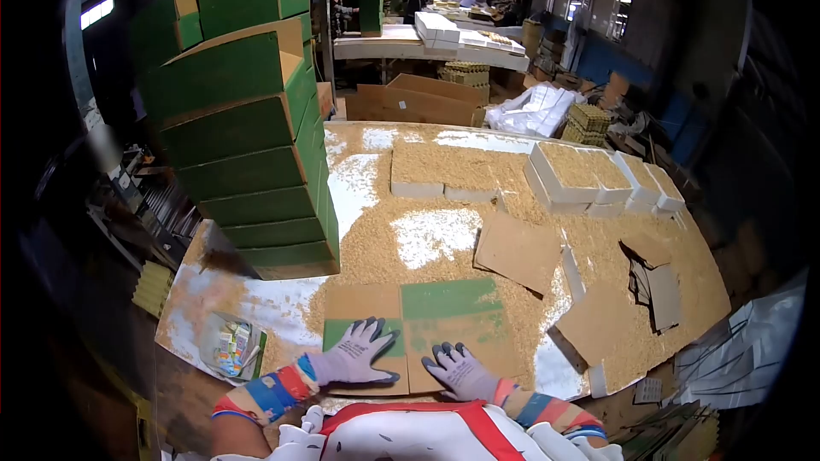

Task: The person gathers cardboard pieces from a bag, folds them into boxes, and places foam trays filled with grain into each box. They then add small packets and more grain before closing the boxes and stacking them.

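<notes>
A green-and-brown cardboard box point(453, 324) lies at the table's near edge, its two flat panels meeting at a seam. My left hand point(359, 355), in a grey glove with dark fingertips, rests on the left panel with fingers spread. On the right panel, near the seam, lies my right hand point(464, 373) in a matching glove, fingers apart and slightly bent. Neither hand grips anything. Bits of tan loose filling dot the green part of the right panel. What is inside the box is hidden.
A tall stack of green boxes point(256, 162) stands at the left. Loose tan filling covers much of the white table point(436, 235). White foam trays point(568, 175) hold more of it. Cardboard sheets point(518, 252) lie right; a plastic tub point(231, 346) sits left. People work far back.
</notes>
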Motion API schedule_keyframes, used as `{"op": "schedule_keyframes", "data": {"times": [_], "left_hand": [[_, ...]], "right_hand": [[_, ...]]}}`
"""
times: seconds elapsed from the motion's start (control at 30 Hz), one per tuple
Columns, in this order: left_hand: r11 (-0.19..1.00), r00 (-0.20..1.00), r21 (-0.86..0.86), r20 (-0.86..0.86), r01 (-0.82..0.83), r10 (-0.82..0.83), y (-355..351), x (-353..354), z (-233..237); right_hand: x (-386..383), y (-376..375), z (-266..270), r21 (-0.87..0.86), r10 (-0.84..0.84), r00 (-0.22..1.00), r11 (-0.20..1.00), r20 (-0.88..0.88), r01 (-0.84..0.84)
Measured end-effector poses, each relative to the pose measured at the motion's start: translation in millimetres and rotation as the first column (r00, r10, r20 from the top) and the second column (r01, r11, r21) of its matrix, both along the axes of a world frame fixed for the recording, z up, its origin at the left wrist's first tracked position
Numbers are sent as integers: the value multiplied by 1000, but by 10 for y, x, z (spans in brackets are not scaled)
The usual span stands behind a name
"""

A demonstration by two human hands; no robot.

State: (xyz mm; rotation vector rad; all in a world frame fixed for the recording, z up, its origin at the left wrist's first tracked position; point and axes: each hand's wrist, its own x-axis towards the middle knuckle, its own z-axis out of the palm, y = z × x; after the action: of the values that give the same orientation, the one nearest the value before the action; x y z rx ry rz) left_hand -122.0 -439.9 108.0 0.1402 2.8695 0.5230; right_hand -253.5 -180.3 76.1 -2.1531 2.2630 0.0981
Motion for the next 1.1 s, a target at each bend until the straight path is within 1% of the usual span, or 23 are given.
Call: {"op": "schedule_keyframes", "data": {"times": [0.07,0.1,0.17,0.23,0.27,0.3,0.4,0.43,0.5,0.53,0.6,0.63,0.7,0.77,0.83,0.87,0.9,0.93,0.97,1.0,1.03,1.07,1.1], "left_hand": [[994,979,110,202,18,-39,-135,9,395],[984,963,126,226,123,-150,-218,-5,631],[897,953,432,224,90,-204,-417,-27,1053],[739,959,664,122,112,-255,-711,-198,818],[789,955,582,69,196,-289,-894,-333,673],[770,892,636,325,39,-314,-1193,-503,496],[739,957,647,290,-189,-9,-1184,-656,929],[711,955,652,280,-262,95,-1143,-680,1068],[851,966,459,78,-255,248,-1040,-667,1275],[880,957,395,-12,-263,291,-973,-612,1337],[921,938,282,-139,-269,317,-953,-543,1335],[903,885,262,-237,-340,402,-1005,-502,1316],[841,727,251,-423,-479,541,-1141,-395,1219],[796,581,494,-553,-349,598,-1389,-248,1163],[376,549,875,-161,-305,820,-1350,-14,1300],[554,451,801,-419,-224,788,-1199,-63,1174],[710,330,682,-639,-176,695,-947,-172,975],[935,521,319,-778,-154,351,-717,-245,765],[889,917,392,-211,-237,338,-331,-149,895],[997,992,-42,-118,-60,54,-163,-243,814],[998,993,-42,-104,53,-57,-276,-304,765],[827,979,523,108,-206,175,-543,-379,689],[324,886,827,403,-460,231,-887,-403,596]], "right_hand": [[-155,-44,550,-81,-58,995,995,80,64],[-228,-71,903,-115,-83,989,989,122,97],[-358,-143,1474,-378,-86,996,924,-37,66],[-535,-315,1643,-525,-30,1000,851,1,26],[-669,-455,1561,-468,-72,997,882,-2,63],[-730,-569,1488,-406,-113,994,908,-7,100],[-513,-763,1651,-369,-272,959,902,-77,226],[-325,-802,1700,-297,-372,926,893,-64,338],[-234,-840,1496,-567,-390,921,760,-5,318],[-208,-813,1487,-559,-392,920,756,28,340],[-256,-702,1426,-585,-285,959,779,-8,226],[-287,-630,1383,-593,-230,973,786,-19,174],[-383,-425,1330,-534,62,994,845,88,-5],[-479,-245,1444,-411,287,948,888,136,-209],[-526,-44,1806,-584,284,912,809,297,-62],[-537,-4,1792,-574,354,787,819,506,1],[-420,-96,1781,-439,351,731,895,585,-78],[-367,-182,1535,-401,327,666,915,671,-45],[-309,-292,1293,-361,298,591,932,750,-12],[-302,-500,1397,-164,189,466,982,864,-96],[-355,-602,1244,-154,156,253,988,955,-29],[-522,-641,1100,-50,30,155,991,987,127],[-692,-649,992,64,-77,36,961,996,270]]}}
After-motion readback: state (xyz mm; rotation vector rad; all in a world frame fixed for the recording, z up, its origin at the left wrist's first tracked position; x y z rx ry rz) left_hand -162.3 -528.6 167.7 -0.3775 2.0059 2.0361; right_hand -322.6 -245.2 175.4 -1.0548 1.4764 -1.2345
